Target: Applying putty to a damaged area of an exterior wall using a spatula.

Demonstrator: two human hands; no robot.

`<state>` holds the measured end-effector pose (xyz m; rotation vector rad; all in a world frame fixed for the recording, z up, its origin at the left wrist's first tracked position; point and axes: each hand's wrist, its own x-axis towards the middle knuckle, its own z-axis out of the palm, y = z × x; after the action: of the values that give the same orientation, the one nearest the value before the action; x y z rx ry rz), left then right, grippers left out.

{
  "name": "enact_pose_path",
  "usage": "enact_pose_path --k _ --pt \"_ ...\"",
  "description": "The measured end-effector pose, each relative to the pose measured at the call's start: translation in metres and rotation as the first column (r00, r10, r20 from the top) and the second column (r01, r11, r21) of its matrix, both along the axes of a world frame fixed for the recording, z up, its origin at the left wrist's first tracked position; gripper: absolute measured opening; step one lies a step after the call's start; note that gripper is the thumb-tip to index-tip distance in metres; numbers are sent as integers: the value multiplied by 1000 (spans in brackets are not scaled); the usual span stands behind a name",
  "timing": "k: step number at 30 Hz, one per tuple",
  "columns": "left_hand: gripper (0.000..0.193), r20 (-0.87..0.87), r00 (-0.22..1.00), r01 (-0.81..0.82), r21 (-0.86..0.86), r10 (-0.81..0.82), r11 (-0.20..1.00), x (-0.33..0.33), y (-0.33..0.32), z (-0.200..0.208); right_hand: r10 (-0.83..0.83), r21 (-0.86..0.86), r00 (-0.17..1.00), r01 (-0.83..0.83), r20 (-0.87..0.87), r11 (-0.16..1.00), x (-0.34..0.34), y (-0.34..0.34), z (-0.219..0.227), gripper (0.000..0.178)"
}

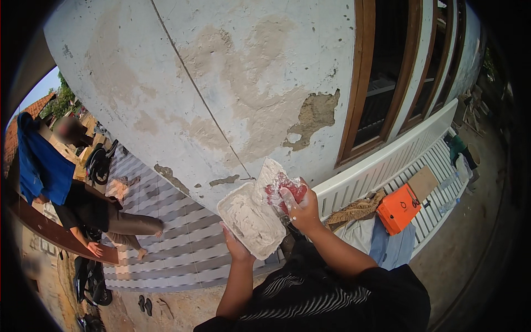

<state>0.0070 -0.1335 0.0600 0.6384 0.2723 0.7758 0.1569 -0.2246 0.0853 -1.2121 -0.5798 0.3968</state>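
My left hand (237, 247) supports a pale rectangular tub (223, 216) from its left side and underneath. Thick whitish filler paste (251, 221) fills it, heaped unevenly. Over the tub's right edge, my right hand (304, 210) grips a red putty scraper (297, 191) smeared with the same paste, and its fingers are whitened too. A lump of paste coats the scraper's tip. Just beyond stands a white wall (138, 50) with smeared beige patches (265, 99) and a bare, flaked spot (316, 117) near the window.
A white slatted bench (354, 180) runs along the wall at right, bearing an orange box (398, 209) and cloths (387, 238). Brown window frames (354, 99) rise behind it. At left, another person (105, 213) sits on the tiled porch (182, 243); sandals (145, 304) lie below.
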Motion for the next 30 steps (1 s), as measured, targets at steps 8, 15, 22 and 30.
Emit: enact_pose_path --k 8,15,22,30 --pt "72 77 994 -83 51 79 995 -24 -3 -2 25 -47 953 -11 301 999 -33 -4 -1 17" --pt "69 101 981 -177 92 168 980 -37 -6 -8 89 -3 996 -89 27 996 -64 -4 -10 19" --pt "74 43 988 -155 191 149 969 -46 -9 -20 94 35 984 -90 -150 995 -82 -4 -15 19" --pt "78 2 987 -157 233 161 960 -53 -10 -28 173 94 903 -147 -394 985 -96 -2 -20 23"
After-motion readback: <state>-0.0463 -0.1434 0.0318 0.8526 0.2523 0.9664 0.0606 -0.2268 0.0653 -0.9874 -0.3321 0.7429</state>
